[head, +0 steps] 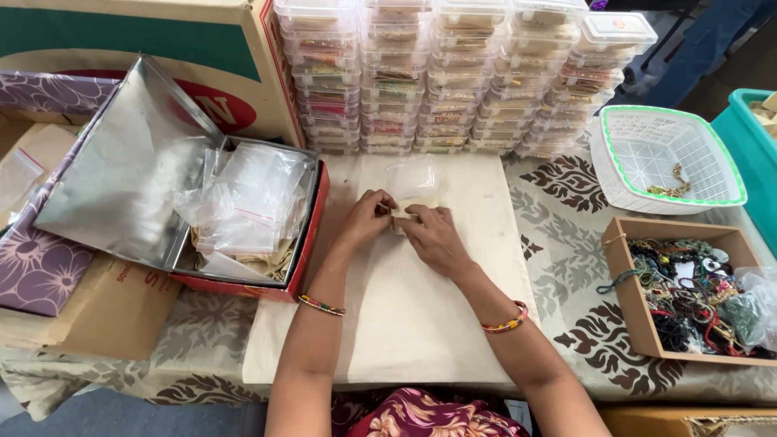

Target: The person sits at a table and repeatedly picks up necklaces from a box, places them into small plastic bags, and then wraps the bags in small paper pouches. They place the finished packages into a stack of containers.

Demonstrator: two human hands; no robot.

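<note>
Head view: left hand and right hand meeting over cream cloth mat, fingertips of both pinched on small beige card between them. Card held at mid-table, long axis running left to right, ends toward each hand, neither hand nearer. Open clear plastic box lying just far of card, touching or not, cannot tell. Stacked clear boxes farther beyond.

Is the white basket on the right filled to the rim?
No, the white basket holds only one small beaded piece on its floor.
</note>
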